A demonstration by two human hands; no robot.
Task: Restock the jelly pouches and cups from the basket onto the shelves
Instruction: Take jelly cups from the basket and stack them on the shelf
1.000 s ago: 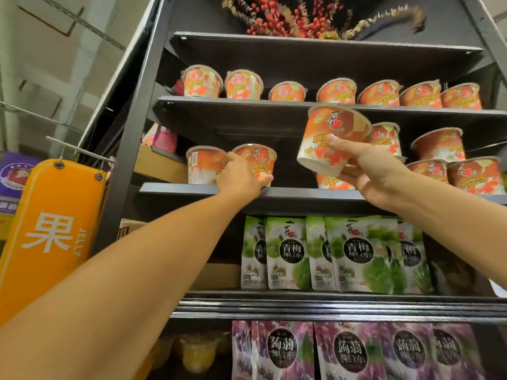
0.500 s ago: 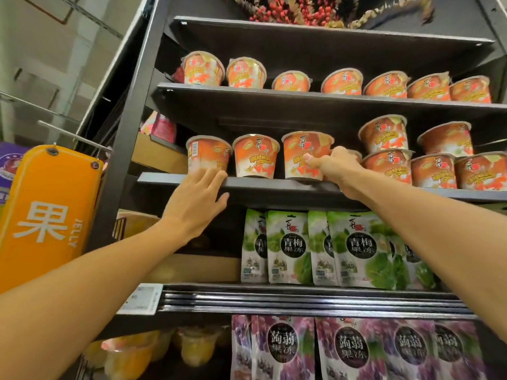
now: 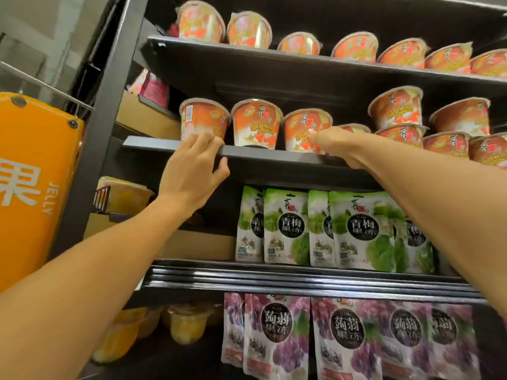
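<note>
I am watching left hand (image 3: 192, 168) lying spread, fingers (image 3: 203, 141) resting on middle shelf (image 3: 260, 154) front edge below leftmost cup (image 3: 204, 119); right hand (image 3: 338, 145) gripping third cup (image 3: 301, 127), standing upright at same edge beside second cup (image 3: 256, 122).

An orange sign (image 3: 33, 187) marked "JELLY" hangs at far left beneath a thin metal rod (image 3: 41, 81); a brown cardboard box (image 3: 142, 120) sits to its right.

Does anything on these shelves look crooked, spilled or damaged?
Nothing spilled or damaged. The upper stacked cups at the right of the middle shelf sit tilted on those below, though the wide lens may exaggerate it.
</note>
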